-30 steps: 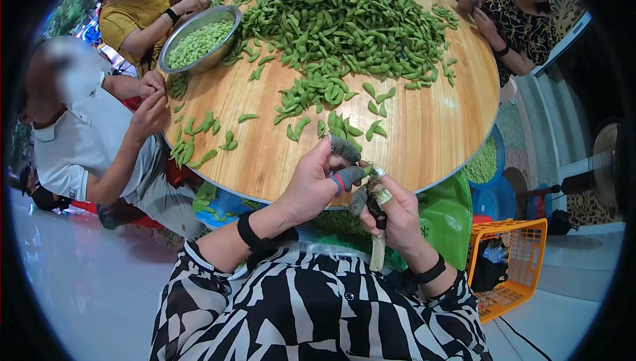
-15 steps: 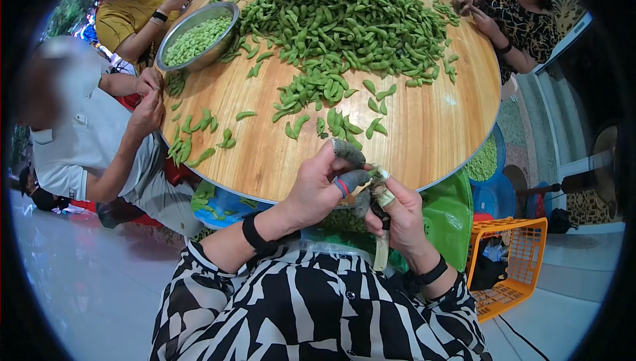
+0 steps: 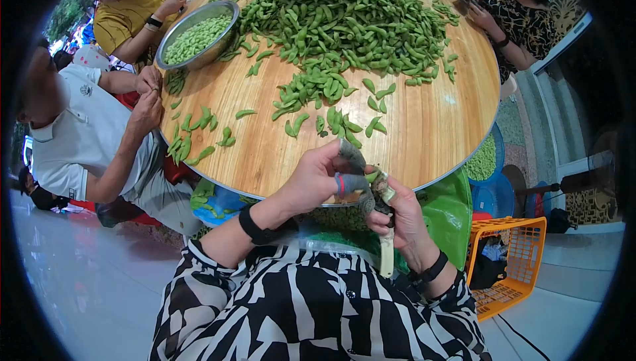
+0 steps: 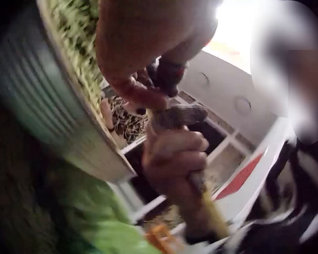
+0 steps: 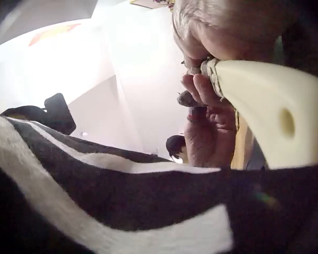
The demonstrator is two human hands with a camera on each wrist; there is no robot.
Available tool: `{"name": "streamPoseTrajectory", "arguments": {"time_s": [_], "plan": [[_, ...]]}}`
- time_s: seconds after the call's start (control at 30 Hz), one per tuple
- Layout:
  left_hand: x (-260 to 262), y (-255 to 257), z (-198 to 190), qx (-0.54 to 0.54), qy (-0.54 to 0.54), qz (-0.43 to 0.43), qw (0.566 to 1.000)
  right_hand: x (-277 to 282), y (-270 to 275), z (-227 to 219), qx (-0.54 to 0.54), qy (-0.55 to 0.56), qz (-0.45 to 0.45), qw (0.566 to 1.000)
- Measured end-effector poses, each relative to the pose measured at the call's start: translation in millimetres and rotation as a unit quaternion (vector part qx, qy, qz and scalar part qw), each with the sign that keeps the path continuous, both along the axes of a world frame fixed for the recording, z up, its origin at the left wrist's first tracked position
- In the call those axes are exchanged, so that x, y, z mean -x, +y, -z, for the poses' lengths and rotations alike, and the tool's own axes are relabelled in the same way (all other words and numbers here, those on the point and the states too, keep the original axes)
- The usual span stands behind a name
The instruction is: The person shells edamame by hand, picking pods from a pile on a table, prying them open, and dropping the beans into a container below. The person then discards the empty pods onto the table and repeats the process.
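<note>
In the head view, the left hand (image 3: 317,177), grey coverings on its thumb and finger, pinches a green pod (image 3: 372,177) over the table's near edge. Close beside it, the right hand (image 3: 407,222) has its fingers curled round a tool with a pale handle (image 3: 387,255) pointing down; the tool's working end is hidden by the fingers. The left wrist view has the left hand (image 4: 153,47) above the right hand (image 4: 177,159), nearly touching. The pale handle (image 5: 275,100) fills much of the right wrist view, and the pod is hard to make out there.
On the round wooden table (image 3: 265,142) lie a large heap of pods (image 3: 351,23) and scattered pods. A metal bowl (image 3: 228,41) of shelled beans stands at the left. Several people sit around. An orange crate (image 3: 530,281) and blue basins (image 3: 493,195) are at the right.
The hands stay close together at the table's near edge. The pale handle's lower end has shifted slightly right and down, and the pod between the fingers shows more now.
</note>
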State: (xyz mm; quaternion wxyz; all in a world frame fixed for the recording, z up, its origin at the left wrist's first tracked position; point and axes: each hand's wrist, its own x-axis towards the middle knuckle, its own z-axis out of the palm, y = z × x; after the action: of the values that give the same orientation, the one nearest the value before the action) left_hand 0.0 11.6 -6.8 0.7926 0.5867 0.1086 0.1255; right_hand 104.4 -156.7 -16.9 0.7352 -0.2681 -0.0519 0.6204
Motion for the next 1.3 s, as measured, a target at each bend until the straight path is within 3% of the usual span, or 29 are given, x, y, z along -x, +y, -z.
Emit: {"name": "streamPoseTrajectory", "arguments": {"time_s": [0.03,0.07,0.1,0.13,0.2,0.33,0.4,0.43,0.47,0.5,0.53,0.6,0.73,0.8,0.83,0.93,1.0,1.03,1.1,1.13,1.27,1.3], "plan": [[1.8,4.0,-6.7,0.000,0.000,-0.002,1.000,0.3,0.8,-1.0,0.000,0.000,-0.002,1.000],[4.8,11.1,-14.5,-0.239,-0.039,0.008,0.970,2.0,1.0,-2.3,0.003,0.000,-0.003,1.000],[6.4,14.7,-18.3,-0.464,-0.076,0.020,0.882,3.1,0.7,-2.8,0.005,0.000,-0.002,1.000],[6.7,13.1,-16.0,-0.465,-0.076,0.021,0.882,3.3,0.7,-1.5,0.005,0.000,-0.002,1.000],[8.1,8.2,-8.3,-0.599,-0.141,-0.048,0.787,3.3,2.8,1.7,0.018,0.008,-0.005,1.000],[7.8,2.9,-2.8,-0.615,-0.131,-0.092,0.772,5.1,8.0,-3.5,0.014,0.016,0.002,1.000],[5.8,4.5,-1.4,-0.470,-0.105,-0.083,0.873,7.5,8.7,-10.6,0.068,-0.095,0.031,0.993],[5.9,2.7,-2.9,-0.469,-0.105,-0.084,0.873,7.7,8.7,-13.5,0.069,-0.096,0.030,0.993],[5.6,-0.3,-6.7,-0.302,-0.040,-0.072,0.950,7.6,9.1,-16.2,0.079,-0.131,0.037,0.988],[4.8,-1.6,-9.4,-0.125,0.026,-0.056,0.990,6.9,9.6,-17.6,0.088,-0.166,0.044,0.981],[4.8,-0.3,-10.3,-0.125,0.025,-0.057,0.990,5.9,9.3,-17.4,0.088,-0.167,0.044,0.981],[5.7,2.1,-10.9,0.093,0.096,-0.005,0.991,3.5,6.1,-15.3,0.101,-0.291,0.046,0.950],[6.7,0.1,-2.0,0.085,0.124,0.009,0.989,2.3,2.7,-14.9,0.116,-0.353,0.043,0.928],[7.7,-9.3,1.0,-0.111,0.091,-0.023,0.989,4.6,3.1,-16.5,0.146,-0.420,0.065,0.893],[8.6,-13.3,0.9,-0.111,0.091,-0.023,0.989,5.8,4.3,-16.0,0.146,-0.420,0.065,0.893],[11.6,-18.7,-5.8,-0.249,0.058,-0.016,0.967,5.4,5.4,-12.3,0.159,-0.445,0.127,0.872],[13.0,-19.3,-4.4,-0.223,0.070,-0.014,0.972,0.5,4.5,-10.3,0.136,-0.657,0.123,0.731],[14.2,-19.9,-4.1,-0.195,0.081,-0.011,0.977,1.0,5.1,-11.1,0.131,-0.657,0.121,0.732],[15.7,-22.3,-9.1,-0.240,0.092,-0.012,0.966,3.3,3.9,-13.8,0.123,-0.734,0.115,0.658],[16.6,-23.5,-11.8,-0.281,0.103,-0.010,0.954,5.0,5.5,-12.0,0.120,-0.744,0.132,0.644],[31.7,-14.2,-21.9,-0.364,0.106,-0.011,0.925,-0.9,-1.1,-11.2,0.131,-0.744,0.092,0.649],[41.1,-1.8,-26.9,-0.450,0.102,-0.036,0.887,-6.7,-6.5,-14.0,0.113,-0.731,0.001,0.673]]}}
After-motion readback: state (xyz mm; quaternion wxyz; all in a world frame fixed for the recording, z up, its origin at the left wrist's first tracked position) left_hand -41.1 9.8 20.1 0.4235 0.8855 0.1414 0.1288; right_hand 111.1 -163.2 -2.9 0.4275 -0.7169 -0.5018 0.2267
